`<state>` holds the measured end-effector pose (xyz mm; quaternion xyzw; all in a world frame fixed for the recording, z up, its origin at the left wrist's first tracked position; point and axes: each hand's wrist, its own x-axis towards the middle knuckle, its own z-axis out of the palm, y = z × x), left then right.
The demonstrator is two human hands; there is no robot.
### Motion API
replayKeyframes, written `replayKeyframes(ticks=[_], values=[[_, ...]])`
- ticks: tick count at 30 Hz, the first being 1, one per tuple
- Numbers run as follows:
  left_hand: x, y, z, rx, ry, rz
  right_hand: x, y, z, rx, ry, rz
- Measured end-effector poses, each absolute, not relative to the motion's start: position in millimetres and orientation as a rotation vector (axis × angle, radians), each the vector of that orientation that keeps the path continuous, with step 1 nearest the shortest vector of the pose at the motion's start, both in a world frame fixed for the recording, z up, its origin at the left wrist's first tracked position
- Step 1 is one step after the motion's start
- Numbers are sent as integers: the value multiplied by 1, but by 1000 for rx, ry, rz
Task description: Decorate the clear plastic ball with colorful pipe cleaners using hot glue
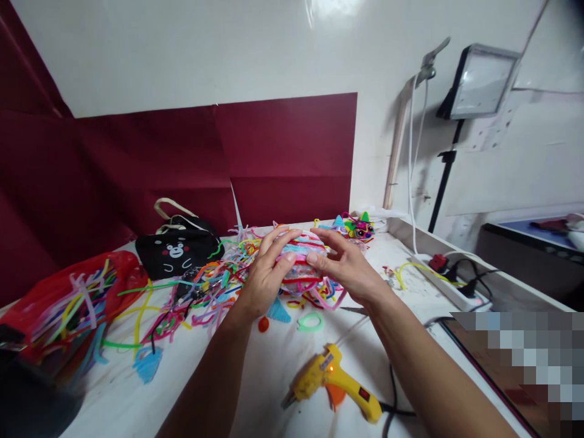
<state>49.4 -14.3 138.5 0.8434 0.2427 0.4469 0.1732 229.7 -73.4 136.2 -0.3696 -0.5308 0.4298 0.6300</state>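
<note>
Striped bundle (303,247) at my 12 o'clock, grasped between the curved fingers of my left hand (267,271), at its 9 o'clock, and right hand (354,267), at 3; both lie equally near. Partly covered, it shows no clear long axis.

Left grip (268,271) and right grip (350,267) around a striped piece (303,250) — yellow glue gun (329,370) nearer the camera

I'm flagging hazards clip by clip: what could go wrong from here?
The orange light on the yellow glue gun is lit, so its nozzle may be hot; lowering the left forearm could touch it. The black cord runs by the right forearm, which might snag it and drag the gun. The striped piece, between the left hand and right hand, could catch on the loose fuzzy strips beside it.
</note>
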Motion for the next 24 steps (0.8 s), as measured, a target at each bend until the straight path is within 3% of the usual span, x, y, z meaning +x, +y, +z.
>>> replayKeyframes(ticks=[24], values=[[52, -12, 140, 2326, 724, 1260, 237, -71, 132, -850, -1234, 991]])
